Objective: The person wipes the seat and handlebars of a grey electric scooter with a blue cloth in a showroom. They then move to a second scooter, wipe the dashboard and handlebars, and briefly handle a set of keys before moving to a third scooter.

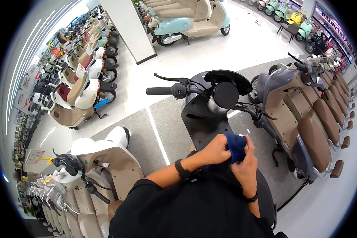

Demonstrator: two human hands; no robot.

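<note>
A dark blue cloth (236, 146) is bunched between my two hands, above the seat area of a dark scooter. My left hand (217, 150) pinches its left edge, the wrist wearing a black band. On the other side my right hand (246, 166) grips the cloth with fingers pointing up. Just ahead is the scooter's black inner leg shield (206, 129). Its handlebar carries a left grip (159, 91) with a brake lever, a round black-topped instrument housing (225, 95) and a glossy black front piece (230, 79). My body hides most of the seat.
A grey scooter with a brown seat (314, 142) stands close on the right, heading a row. On the left is a white scooter (107, 157) with beige inner panels. Beyond are a white pillar (128, 29), a light blue scooter (178, 25) and another scooter row (80, 89).
</note>
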